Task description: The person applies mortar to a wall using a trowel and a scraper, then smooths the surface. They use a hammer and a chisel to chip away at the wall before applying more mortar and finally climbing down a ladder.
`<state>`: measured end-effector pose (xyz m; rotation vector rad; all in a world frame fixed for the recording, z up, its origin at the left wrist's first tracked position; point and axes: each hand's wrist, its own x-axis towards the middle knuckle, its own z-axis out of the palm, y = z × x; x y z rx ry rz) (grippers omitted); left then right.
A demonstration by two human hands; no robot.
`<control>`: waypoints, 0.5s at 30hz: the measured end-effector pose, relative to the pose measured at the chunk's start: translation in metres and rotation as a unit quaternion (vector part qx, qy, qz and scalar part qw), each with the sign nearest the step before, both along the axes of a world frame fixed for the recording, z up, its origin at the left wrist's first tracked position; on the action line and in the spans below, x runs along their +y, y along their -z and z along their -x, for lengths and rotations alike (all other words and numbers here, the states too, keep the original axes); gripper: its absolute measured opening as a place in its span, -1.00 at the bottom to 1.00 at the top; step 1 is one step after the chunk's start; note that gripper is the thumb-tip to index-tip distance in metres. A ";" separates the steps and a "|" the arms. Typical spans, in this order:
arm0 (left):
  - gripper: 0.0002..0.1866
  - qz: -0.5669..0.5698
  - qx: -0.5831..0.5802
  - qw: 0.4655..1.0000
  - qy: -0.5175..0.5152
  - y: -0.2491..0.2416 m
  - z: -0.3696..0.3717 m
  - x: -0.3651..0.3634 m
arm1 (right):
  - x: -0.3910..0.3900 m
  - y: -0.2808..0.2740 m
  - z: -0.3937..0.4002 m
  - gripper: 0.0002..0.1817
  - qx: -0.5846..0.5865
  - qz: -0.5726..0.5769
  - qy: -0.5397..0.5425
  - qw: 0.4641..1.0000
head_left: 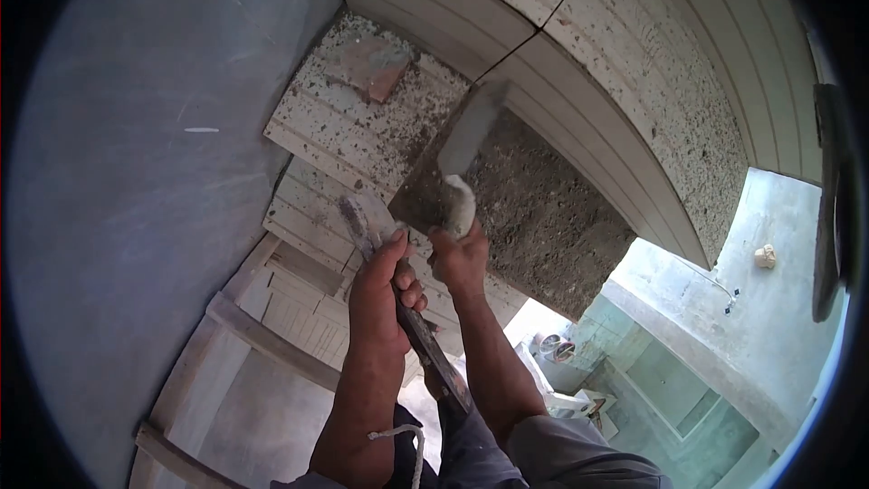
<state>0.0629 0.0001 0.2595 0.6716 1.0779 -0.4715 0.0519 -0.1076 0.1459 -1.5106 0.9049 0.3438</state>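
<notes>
My left hand [378, 294] is wrapped around a long, narrow wooden strip [427, 349], which runs slantwise from near my body up toward the stair. My right hand [462, 258] grips a trowel by its pale, curved handle [462, 204]. The trowel's grey blade [471, 134], smeared by motion, is over the upper corner of a bed of dark mortar [543, 195] on a step. Beside the mortar lies a pale, grooved tread slab [339, 118], sprinkled with crumbs. A broken reddish piece of tile or brick [376, 68] rests on it.
A grey wall [154, 172] borders the stair on the left. Higher steps [625, 72] with speckled treads curve up to the right. Wooden boards [272, 340] stand at lower left. Far below on the right are a floor [670, 380] and a bucket [557, 347].
</notes>
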 end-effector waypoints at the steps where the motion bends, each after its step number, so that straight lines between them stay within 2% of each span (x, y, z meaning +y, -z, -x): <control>1: -0.67 -0.001 -0.001 1.000 0.004 0.000 0.001 0.001 | 0.003 0.000 0.000 -0.74 -0.041 -0.014 0.023 0.999; 3: -0.68 -0.007 -0.005 1.000 0.000 0.000 0.003 0.001 | 0.002 0.000 -0.002 -0.75 -0.085 -0.026 0.046 0.995; 5: -0.68 -0.012 -0.016 1.000 -0.004 0.001 0.001 0.000 | 0.001 0.001 -0.009 -0.84 0.000 -0.052 0.003 0.999; 6: -0.69 -0.012 -0.013 1.000 -0.006 0.002 0.000 0.000 | 0.003 -0.001 -0.011 -0.84 -0.001 -0.054 0.001 0.999; 8: -0.69 -0.016 0.005 1.000 -0.009 0.000 0.006 0.003 | 0.006 -0.009 -0.002 -0.82 -0.078 -0.055 0.084 0.992; 12: -0.70 -0.010 -0.019 1.000 -0.010 -0.003 0.001 0.001 | -0.005 0.005 -0.005 -0.81 -0.011 -0.041 0.002 0.999; 13: -0.69 -0.009 -0.009 1.000 -0.014 -0.003 0.005 0.002 | -0.003 -0.004 -0.002 -0.81 -0.049 -0.048 0.037 0.997; 15: -0.70 -0.017 -0.003 1.000 -0.012 -0.004 0.010 0.004 | 0.000 0.002 0.004 -0.80 -0.031 -0.050 0.012 0.998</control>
